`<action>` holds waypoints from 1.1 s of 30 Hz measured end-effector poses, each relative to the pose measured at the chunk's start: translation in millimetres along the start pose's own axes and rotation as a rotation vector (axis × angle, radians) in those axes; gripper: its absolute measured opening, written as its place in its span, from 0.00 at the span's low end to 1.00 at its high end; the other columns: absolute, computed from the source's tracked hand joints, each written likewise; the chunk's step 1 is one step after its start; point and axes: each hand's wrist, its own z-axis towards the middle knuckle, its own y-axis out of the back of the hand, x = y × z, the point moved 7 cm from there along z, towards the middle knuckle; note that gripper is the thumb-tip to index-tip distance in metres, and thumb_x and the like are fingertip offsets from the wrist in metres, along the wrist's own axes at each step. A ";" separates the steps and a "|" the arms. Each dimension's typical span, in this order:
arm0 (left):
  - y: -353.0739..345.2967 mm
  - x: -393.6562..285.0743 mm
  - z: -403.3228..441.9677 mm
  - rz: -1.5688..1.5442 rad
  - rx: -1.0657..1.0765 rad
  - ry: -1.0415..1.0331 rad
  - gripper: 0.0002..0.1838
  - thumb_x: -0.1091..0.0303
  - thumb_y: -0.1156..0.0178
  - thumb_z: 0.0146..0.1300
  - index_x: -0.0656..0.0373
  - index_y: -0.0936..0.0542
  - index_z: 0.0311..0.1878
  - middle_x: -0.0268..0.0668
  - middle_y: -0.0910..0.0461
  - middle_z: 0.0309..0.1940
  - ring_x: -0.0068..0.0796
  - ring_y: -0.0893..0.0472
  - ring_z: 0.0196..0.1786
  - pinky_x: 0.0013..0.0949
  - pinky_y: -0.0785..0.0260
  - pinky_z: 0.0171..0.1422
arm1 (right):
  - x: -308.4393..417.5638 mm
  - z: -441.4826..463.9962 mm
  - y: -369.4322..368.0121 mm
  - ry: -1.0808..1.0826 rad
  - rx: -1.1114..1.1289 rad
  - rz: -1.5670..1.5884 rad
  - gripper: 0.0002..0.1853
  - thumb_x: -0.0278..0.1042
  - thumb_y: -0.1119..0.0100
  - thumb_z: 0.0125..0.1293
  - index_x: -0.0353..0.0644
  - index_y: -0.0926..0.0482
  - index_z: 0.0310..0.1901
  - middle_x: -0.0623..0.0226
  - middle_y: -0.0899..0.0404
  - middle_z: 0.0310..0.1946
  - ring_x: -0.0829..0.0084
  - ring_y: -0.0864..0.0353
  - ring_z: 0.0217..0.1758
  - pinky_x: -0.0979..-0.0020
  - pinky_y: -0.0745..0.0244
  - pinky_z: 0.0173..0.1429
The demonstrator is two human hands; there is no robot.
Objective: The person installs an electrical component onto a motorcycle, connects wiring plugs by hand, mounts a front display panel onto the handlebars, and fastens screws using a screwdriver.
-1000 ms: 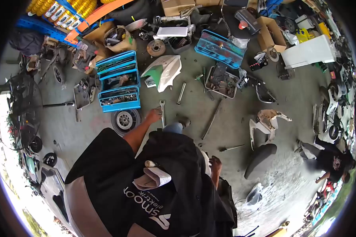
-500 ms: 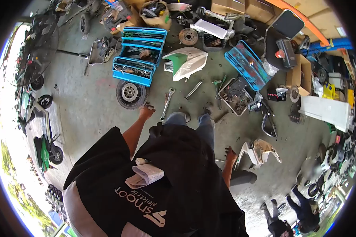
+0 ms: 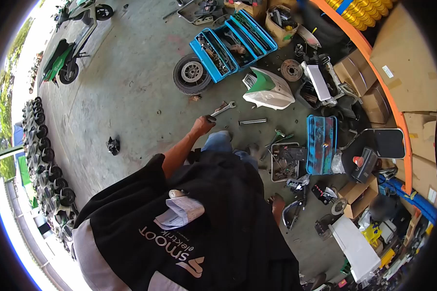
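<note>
Since the near end of the wrench [image 3: 224, 109] runs under the left hand [image 3: 202, 125], can't confirm a grip: fingers look curled over that end, but whether they've closed on it, can't tell. Open end is exposed and points away from the hand. Wrench looks to be at floor level, between wheel [image 3: 192, 72] and bar [image 3: 252, 121], touching neither; fairing [image 3: 272, 92] is near, past the open end

Right hand [image 3: 277, 204] hangs low by the other side of the body, partly hidden by the shirt [image 3: 228, 208]. Nothing visible in it, finger state too small to call. Nearest thing to it is the black frame [image 3: 285, 217]; contact not clear from this angle

Risks as I judge them:
- slip: hold is at one end only, so the wrench could pivot or drop if the grip is loose or greasy
- scuff: a careless swing of the open end could catch the fairing's painted shell
- trip: bar and the tray [image 3: 273, 166] sit close to the feet; a step without looking could roll the bar or kick the tray
- snag: if the right hand swings out blind, it could hit the frame
- paper [image 3: 182, 212] sticks out at the chest; a deeper bend could tip it out
- toolbox [image 3: 225, 50] stands with its trays spread next to the wheel, so a knock there could spill small stuff
</note>
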 end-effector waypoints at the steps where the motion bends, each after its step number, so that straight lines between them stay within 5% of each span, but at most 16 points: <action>1: 5.3 18.5 -9.1 -0.027 -0.066 0.016 0.20 0.57 0.34 0.58 0.51 0.14 0.53 0.47 0.12 0.40 0.42 0.12 0.44 0.38 0.21 0.51 | 28.8 5.8 19.7 -0.304 -0.001 0.138 0.11 0.41 0.33 0.65 0.46 0.14 0.45 0.63 0.14 0.30 0.71 0.20 0.18 0.69 0.29 0.19; 5: 12.3 107.1 -54.8 -0.158 -0.143 0.220 0.19 0.56 0.37 0.60 0.50 0.13 0.52 0.45 0.12 0.41 0.41 0.12 0.46 0.39 0.22 0.52 | 88.6 94.6 76.6 -0.306 -0.155 0.028 0.13 0.45 0.38 0.70 0.43 0.16 0.42 0.70 0.20 0.23 0.78 0.33 0.13 0.70 0.41 0.14; 7: -0.6 162.2 -81.7 -0.204 -0.132 0.341 0.18 0.56 0.38 0.60 0.50 0.13 0.51 0.45 0.12 0.41 0.41 0.12 0.47 0.40 0.22 0.53 | 150.3 113.9 87.6 -0.301 -0.170 -0.008 0.16 0.45 0.37 0.69 0.39 0.16 0.43 0.64 0.17 0.26 0.72 0.26 0.19 0.66 0.31 0.22; 9: -30.2 242.9 -95.9 -0.181 -0.126 0.386 0.18 0.57 0.38 0.60 0.51 0.13 0.51 0.42 0.11 0.38 0.38 0.12 0.43 0.38 0.21 0.50 | 148.7 174.9 84.6 0.001 -0.223 -0.111 0.14 0.47 0.38 0.70 0.47 0.14 0.44 0.74 0.28 0.17 0.78 0.37 0.11 0.72 0.42 0.16; 10: -19.1 210.5 -130.9 -0.226 -0.075 0.495 0.17 0.60 0.38 0.60 0.51 0.13 0.51 0.41 0.11 0.39 0.32 0.12 0.38 0.35 0.21 0.45 | 158.4 185.1 74.8 0.073 -0.231 -0.074 0.13 0.47 0.38 0.70 0.46 0.14 0.43 0.74 0.28 0.17 0.79 0.38 0.11 0.72 0.45 0.15; 13: -68.3 297.1 -148.5 -0.552 -0.018 0.565 0.18 0.62 0.38 0.60 0.57 0.13 0.52 0.40 0.11 0.40 0.27 0.14 0.35 0.32 0.22 0.42 | 239.2 146.8 28.4 0.303 -0.178 -0.060 0.16 0.43 0.37 0.69 0.37 0.14 0.44 0.61 0.16 0.27 0.68 0.19 0.28 0.63 0.26 0.35; 14: -57.3 270.1 -156.1 -0.366 -0.011 0.486 0.18 0.63 0.38 0.60 0.59 0.14 0.51 0.40 0.12 0.40 0.28 0.14 0.38 0.33 0.22 0.44 | 267.5 119.9 15.3 0.255 -0.101 -0.117 0.17 0.42 0.38 0.68 0.33 0.15 0.45 0.54 0.13 0.34 0.61 0.15 0.38 0.61 0.25 0.47; 15: -42.5 233.9 -163.4 -0.178 -0.001 0.389 0.18 0.63 0.38 0.60 0.61 0.14 0.51 0.41 0.12 0.41 0.30 0.14 0.40 0.33 0.22 0.46 | 241.2 128.3 -6.6 0.271 -0.066 -0.055 0.17 0.42 0.37 0.67 0.34 0.15 0.45 0.51 0.13 0.36 0.57 0.14 0.40 0.60 0.24 0.47; 17: -51.8 242.0 -136.8 0.241 0.122 -0.062 0.13 0.61 0.39 0.64 0.47 0.12 0.49 0.38 0.14 0.52 0.36 0.15 0.53 0.36 0.24 0.57 | 244.5 93.8 -26.2 0.222 -0.059 -0.160 0.21 0.48 0.37 0.65 0.36 0.15 0.45 0.47 0.14 0.39 0.48 0.14 0.44 0.57 0.23 0.50; 19: -50.5 250.5 -106.8 -0.032 0.249 0.049 0.14 0.60 0.40 0.65 0.40 0.13 0.52 0.36 0.15 0.56 0.37 0.16 0.55 0.35 0.24 0.58 | 206.1 70.1 -40.5 0.061 -0.040 -0.202 0.23 0.52 0.38 0.64 0.37 0.14 0.45 0.44 0.14 0.42 0.45 0.15 0.48 0.55 0.22 0.54; 23: -47.4 177.0 -43.9 -0.295 0.417 0.122 0.17 0.61 0.41 0.66 0.44 0.17 0.58 0.36 0.15 0.52 0.39 0.15 0.49 0.44 0.22 0.51 | 117.5 14.0 -20.8 -0.220 -0.166 -0.109 0.23 0.54 0.38 0.62 0.40 0.14 0.46 0.46 0.14 0.43 0.45 0.16 0.52 0.54 0.23 0.58; 27: -41.1 61.4 18.1 -0.116 0.349 0.246 0.19 0.61 0.42 0.66 0.47 0.19 0.60 0.36 0.15 0.49 0.38 0.15 0.45 0.47 0.23 0.42 | 9.2 -41.0 16.4 -0.455 -0.398 0.120 0.23 0.52 0.38 0.60 0.41 0.13 0.47 0.45 0.14 0.44 0.47 0.16 0.54 0.55 0.23 0.60; 29: -48.3 4.3 50.3 0.024 0.355 0.180 0.20 0.61 0.42 0.66 0.46 0.20 0.62 0.36 0.14 0.45 0.32 0.15 0.39 0.39 0.24 0.37 | -38.6 -79.0 35.0 -0.617 -0.554 0.241 0.23 0.50 0.37 0.59 0.40 0.13 0.47 0.45 0.15 0.46 0.48 0.17 0.55 0.56 0.24 0.60; 33: -85.0 -114.5 95.2 0.105 0.389 -0.031 0.20 0.62 0.44 0.67 0.51 0.20 0.61 0.33 0.14 0.40 0.24 0.18 0.34 0.25 0.31 0.29 | -129.1 -130.8 33.1 -0.746 -0.767 0.381 0.19 0.45 0.38 0.62 0.39 0.13 0.47 0.59 0.14 0.27 0.66 0.14 0.29 0.64 0.20 0.34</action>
